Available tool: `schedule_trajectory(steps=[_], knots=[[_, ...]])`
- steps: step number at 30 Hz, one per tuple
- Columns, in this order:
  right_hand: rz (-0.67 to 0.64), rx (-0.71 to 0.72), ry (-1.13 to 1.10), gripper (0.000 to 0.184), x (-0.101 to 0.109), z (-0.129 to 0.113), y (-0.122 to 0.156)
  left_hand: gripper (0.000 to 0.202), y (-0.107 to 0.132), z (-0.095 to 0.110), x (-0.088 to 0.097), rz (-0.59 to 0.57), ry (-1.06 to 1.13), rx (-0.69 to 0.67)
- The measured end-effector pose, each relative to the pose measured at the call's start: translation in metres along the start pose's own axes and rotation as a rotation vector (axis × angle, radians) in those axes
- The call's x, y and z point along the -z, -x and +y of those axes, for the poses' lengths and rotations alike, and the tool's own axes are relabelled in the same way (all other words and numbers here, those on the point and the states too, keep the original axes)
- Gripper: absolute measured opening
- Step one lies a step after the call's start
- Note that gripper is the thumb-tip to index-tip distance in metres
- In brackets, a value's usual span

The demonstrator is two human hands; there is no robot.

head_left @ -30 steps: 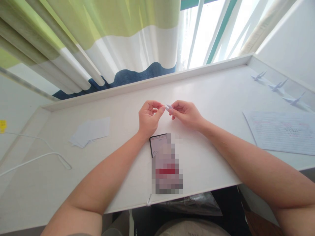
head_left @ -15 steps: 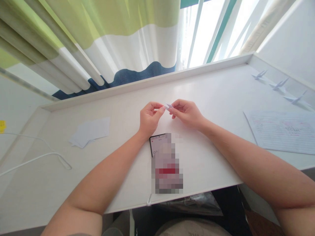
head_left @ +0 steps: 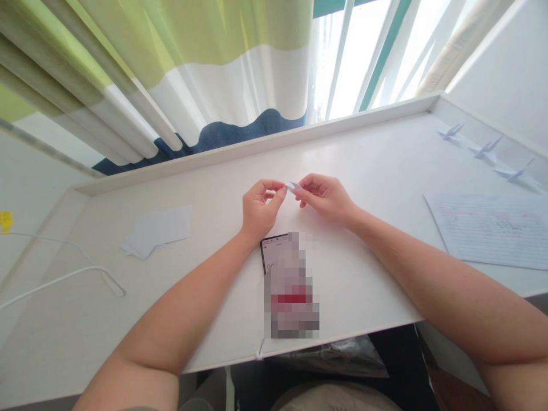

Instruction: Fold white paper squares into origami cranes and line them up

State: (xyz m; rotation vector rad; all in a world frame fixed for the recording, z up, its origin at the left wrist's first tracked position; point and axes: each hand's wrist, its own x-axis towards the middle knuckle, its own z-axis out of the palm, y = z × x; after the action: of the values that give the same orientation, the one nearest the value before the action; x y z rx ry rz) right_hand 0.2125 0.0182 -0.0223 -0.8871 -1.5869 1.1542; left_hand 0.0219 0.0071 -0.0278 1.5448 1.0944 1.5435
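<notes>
Both of my hands meet above the middle of the white desk [head_left: 377, 171]. Between them is a small folded piece of pale paper [head_left: 293, 185]. My left hand [head_left: 259, 206] pinches its left end with thumb and forefinger, the other fingers curled. My right hand [head_left: 323, 197] pinches its right end, fingers curled in too. Most of the paper is hidden by the fingertips. A phone [head_left: 289, 282] lies flat on the desk just below my hands, its screen lit.
A small stack of white paper squares [head_left: 157, 230] lies at the left. A white cable [head_left: 64, 274] loops at the far left. Three folded paper cranes [head_left: 483, 149] stand at the far right, with a lined written sheet [head_left: 492, 228] below them. Curtain and window lie behind.
Almost nothing differs: both hands keep their pinch on the small paper and have only shifted by a hair.
</notes>
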Motion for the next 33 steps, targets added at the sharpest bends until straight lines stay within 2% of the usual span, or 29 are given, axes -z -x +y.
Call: schedule_trajectory(steps=[6, 10, 20, 26, 33], knots=[[0.002, 0.008, 0.015, 0.05, 0.0, -0.001, 0.001, 0.003, 0.002, 0.004, 0.0, 0.002, -0.08, -0.109], [0.0, 0.011, 0.012, 0.05, -0.001, -0.002, 0.001, 0.002, 0.002, 0.006, 0.0, -0.007, -0.079, -0.133], [-0.009, -0.009, 0.002, 0.049, -0.001, -0.002, 0.002, 0.005, 0.001, 0.006, 0.0, -0.039, 0.07, 0.023], [-0.008, 0.005, 0.014, 0.05, 0.0, 0.0, 0.001, 0.012, 0.0, 0.01, 0.001, -0.036, 0.129, 0.076], [-0.008, -0.003, 0.01, 0.051, -0.001, -0.004, 0.002, 0.024, 0.0, 0.004, 0.0, -0.055, 0.114, 0.094]])
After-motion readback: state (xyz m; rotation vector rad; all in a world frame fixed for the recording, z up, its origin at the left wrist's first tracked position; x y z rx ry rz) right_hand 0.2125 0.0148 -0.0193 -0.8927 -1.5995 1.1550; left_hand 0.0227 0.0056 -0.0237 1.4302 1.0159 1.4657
